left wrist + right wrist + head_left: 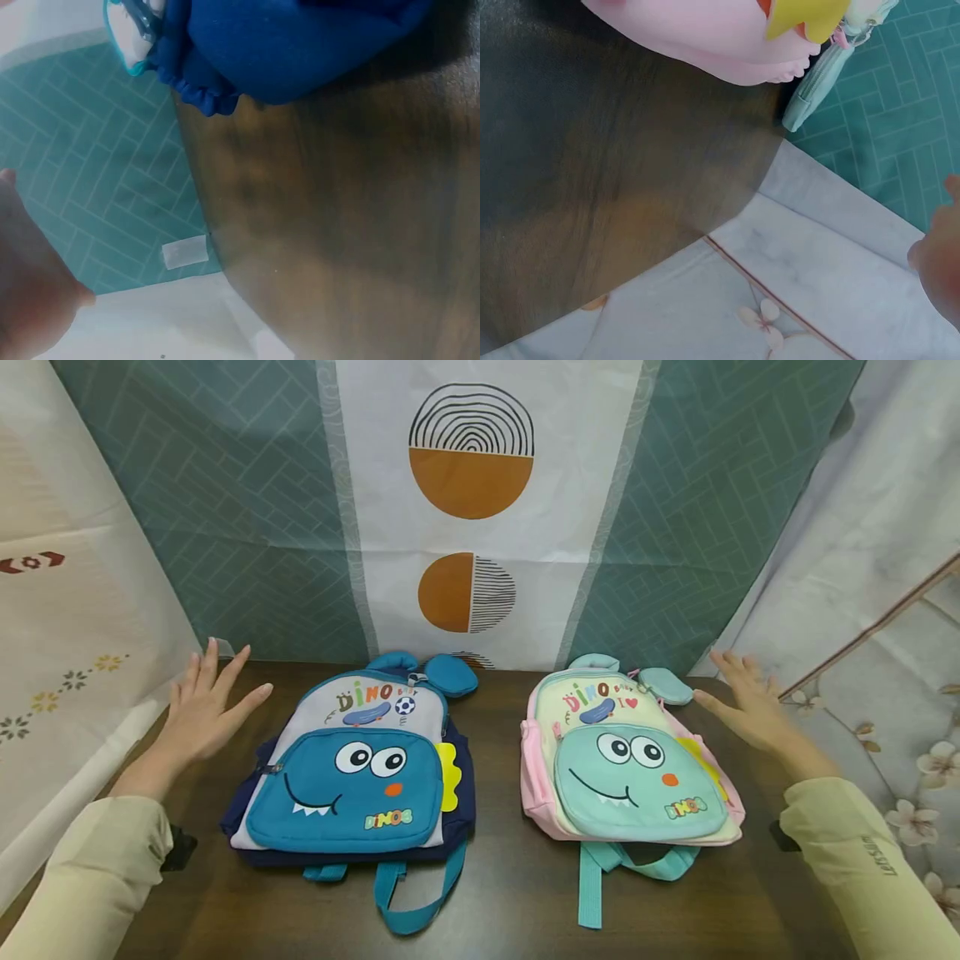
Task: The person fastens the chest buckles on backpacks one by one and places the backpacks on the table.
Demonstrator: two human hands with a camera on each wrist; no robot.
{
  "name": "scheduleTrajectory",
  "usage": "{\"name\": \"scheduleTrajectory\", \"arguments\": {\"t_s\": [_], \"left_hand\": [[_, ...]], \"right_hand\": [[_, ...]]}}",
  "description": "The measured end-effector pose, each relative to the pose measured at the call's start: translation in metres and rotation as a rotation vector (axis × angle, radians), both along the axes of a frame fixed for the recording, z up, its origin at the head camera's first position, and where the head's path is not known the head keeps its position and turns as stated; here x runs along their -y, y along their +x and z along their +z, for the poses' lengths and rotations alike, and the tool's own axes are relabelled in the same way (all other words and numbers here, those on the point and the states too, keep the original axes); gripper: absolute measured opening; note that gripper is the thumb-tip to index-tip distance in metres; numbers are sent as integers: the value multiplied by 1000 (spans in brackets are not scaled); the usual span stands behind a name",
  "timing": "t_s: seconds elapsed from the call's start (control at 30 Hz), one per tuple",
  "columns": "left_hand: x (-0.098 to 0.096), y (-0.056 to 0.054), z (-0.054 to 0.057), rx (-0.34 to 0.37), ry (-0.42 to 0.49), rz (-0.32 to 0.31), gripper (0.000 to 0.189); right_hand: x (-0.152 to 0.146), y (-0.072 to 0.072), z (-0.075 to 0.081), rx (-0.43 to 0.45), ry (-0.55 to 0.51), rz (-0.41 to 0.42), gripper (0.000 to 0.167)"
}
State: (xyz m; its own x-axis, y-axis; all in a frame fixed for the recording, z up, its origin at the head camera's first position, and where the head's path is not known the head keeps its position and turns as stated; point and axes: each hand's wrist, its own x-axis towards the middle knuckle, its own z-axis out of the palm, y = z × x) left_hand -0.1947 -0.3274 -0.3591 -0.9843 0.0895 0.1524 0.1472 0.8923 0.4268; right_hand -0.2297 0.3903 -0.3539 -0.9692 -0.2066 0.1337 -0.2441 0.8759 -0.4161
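Note:
Two small dinosaur backpacks lie face up on a dark wooden table. The blue backpack (345, 789) is on the left, its navy side (300, 45) showing in the left wrist view. To the right lies the mint and pink backpack (637, 777), with its pink side (712, 37) in the right wrist view. My left hand (201, 714) is raised left of the blue one, fingers spread, holding nothing. Beside the mint one, my right hand (753, 710) is held up likewise, its fingers extended and touching nothing.
The table (517, 893) ends at a green and white patterned cloth (262, 568) behind. Light cloths hang at the left (75, 610) and the right (885, 693). A blue strap loop (408, 922) and a mint strap (590, 893) trail toward the front.

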Motion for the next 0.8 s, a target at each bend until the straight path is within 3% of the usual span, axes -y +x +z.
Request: {"name": "scheduleTrajectory", "arguments": {"t_s": [0.3,0.5,0.63,0.8], "left_hand": [[-1,2,-9,50,8,-29,71],[-13,9,-3,48,39,-63,70],[-42,18,4,76,57,-167,71],[-100,34,15,156,-3,-317,80]], "right_hand": [[15,5,-11,61,59,35,72],[27,8,-4,55,29,52,73],[44,12,-3,17,-15,84,73],[77,18,2,12,-78,112,77]]}}
